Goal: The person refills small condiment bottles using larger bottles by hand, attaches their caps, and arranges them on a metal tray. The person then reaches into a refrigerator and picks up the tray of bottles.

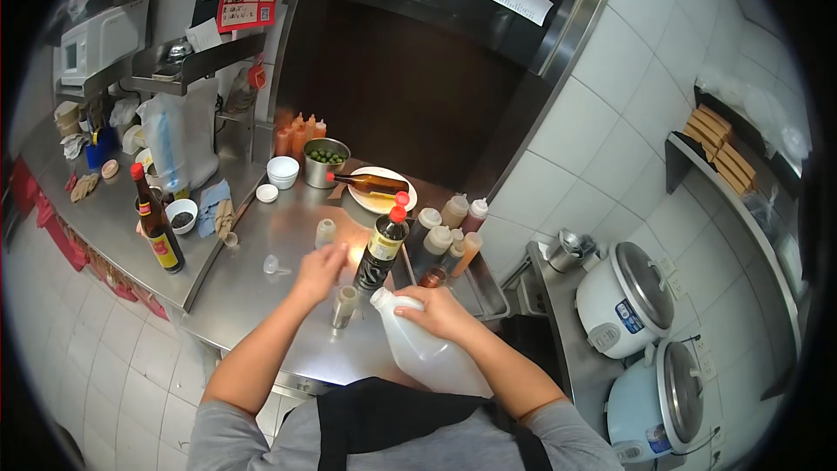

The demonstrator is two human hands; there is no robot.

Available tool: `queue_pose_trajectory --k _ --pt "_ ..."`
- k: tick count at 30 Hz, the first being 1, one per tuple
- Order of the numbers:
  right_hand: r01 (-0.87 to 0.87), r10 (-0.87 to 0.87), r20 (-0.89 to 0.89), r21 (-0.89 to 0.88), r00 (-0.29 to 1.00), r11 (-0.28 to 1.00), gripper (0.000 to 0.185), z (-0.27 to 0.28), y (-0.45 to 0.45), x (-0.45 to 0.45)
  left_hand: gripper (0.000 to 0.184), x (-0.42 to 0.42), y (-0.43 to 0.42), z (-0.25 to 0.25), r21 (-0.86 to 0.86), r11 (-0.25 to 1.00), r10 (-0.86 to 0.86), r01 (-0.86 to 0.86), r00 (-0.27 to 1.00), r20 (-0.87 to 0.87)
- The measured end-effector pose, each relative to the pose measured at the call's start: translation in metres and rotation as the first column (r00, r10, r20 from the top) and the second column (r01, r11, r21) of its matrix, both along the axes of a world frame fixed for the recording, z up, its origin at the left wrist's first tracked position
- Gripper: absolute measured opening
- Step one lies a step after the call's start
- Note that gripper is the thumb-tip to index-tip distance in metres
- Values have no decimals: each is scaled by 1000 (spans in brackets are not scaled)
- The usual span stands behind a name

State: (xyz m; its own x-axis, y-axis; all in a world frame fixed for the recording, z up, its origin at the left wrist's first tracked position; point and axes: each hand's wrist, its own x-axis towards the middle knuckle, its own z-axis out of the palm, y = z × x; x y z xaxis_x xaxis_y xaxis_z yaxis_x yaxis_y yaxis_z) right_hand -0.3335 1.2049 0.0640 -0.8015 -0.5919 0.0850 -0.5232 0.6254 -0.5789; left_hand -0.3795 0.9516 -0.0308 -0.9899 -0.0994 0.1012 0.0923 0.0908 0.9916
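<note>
My right hand (433, 311) grips the upper part of a large white plastic jug (427, 351), which leans with its open mouth to the upper left. Over the steel counter, my left hand (323, 272) is blurred, and whether its fingers hold anything is unclear. A small clear bottle (344, 307) stands between my hands, and another (325, 232) stands just beyond my left hand. The dark sauce bottle (381, 249) with a red cap is upright behind the jug's mouth. On the counter left of my left hand lies a small clear funnel (275, 265).
Squeeze bottles (438, 241) stand in a tray at the right. Behind are a plate (375, 202) with a brown bottle (373, 184) lying on it and a pot of green fruit (326, 158). A tall bottle (159, 235) stands left; rice cookers (623, 301) sit right.
</note>
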Motion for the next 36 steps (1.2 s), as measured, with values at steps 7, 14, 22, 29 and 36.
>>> queue_pose_trajectory --k 7,14,22,29,36 --pt "4 -8 32 107 999 994 33 -3 -1 -8 38 43 -54 -113 87 963 266 -255 953 -145" --pt "-7 15 -37 204 999 979 33 5 -9 -27 36 75 -58 -180 -47 859 481 -510 836 -265" --pt "22 -34 40 263 999 964 32 4 -19 -48 38 80 -61 -194 -98 835 500 -542 820 -278" --pt "40 -94 137 351 986 936 37 4 -38 -54 39 86 -62 -181 -222 834 438 -505 851 -289" --pt "-6 -58 148 397 987 918 37 -3 -58 -61 38 84 -62 -182 -211 829 470 -518 849 -241"
